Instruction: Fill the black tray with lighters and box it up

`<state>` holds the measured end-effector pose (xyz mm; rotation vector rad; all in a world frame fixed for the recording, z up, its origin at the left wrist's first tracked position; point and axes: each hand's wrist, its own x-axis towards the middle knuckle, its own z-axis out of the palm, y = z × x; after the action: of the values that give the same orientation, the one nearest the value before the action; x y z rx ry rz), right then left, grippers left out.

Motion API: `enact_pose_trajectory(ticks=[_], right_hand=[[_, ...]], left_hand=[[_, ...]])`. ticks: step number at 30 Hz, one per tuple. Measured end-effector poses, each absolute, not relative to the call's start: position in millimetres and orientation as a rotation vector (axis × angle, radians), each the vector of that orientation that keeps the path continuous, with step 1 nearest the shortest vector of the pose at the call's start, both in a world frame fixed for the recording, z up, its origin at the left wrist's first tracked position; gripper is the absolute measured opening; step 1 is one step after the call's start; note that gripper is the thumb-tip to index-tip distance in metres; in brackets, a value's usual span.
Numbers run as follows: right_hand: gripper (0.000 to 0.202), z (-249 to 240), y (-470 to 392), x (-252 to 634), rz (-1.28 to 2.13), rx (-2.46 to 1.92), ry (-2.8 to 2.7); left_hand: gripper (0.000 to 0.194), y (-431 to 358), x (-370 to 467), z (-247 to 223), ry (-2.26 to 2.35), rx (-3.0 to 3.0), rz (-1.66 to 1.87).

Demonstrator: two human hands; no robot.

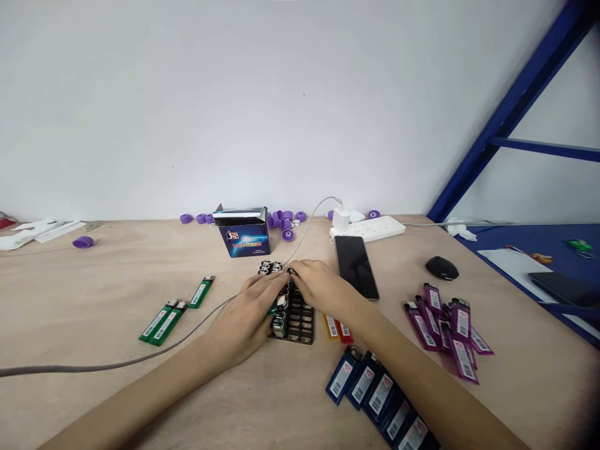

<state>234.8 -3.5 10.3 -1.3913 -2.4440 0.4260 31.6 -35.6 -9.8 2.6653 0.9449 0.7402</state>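
Note:
My left hand [253, 309] lies over the left side of a black slotted tray [300, 330], its fingers closed around a green lighter [273, 308] that shows only in part. Across the tray's far end my right hand [319, 284] bends its fingers inward, the fingertips meeting those of my left hand; what they pinch is hidden. Metal lighter tops [280, 325] stand upright in the left row of slots, and more tops [269, 267] show beyond my left hand. Several slots on the near right side hold nothing. A yellow lighter [331, 326] and a red lighter [345, 332] lie beside the tray, partly under my right wrist.
Green lighters [162, 323] lie at left, blue lighters [363, 384] at front right, purple lighters [462, 325] farther right. Behind stand a lighter box [247, 240], purple caps [285, 225], a phone [356, 265], a power strip [375, 230] and a mouse [442, 268]. A grey cable [140, 360] crosses the table.

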Motion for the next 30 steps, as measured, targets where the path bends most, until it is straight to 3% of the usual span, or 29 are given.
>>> enact_pose_trajectory(ticks=[30], right_hand=[[0.029, 5, 1, 238, 0.659, -1.145, -2.361]], left_hand=[[0.060, -40, 30, 1, 0.978, 2.409, 0.860]])
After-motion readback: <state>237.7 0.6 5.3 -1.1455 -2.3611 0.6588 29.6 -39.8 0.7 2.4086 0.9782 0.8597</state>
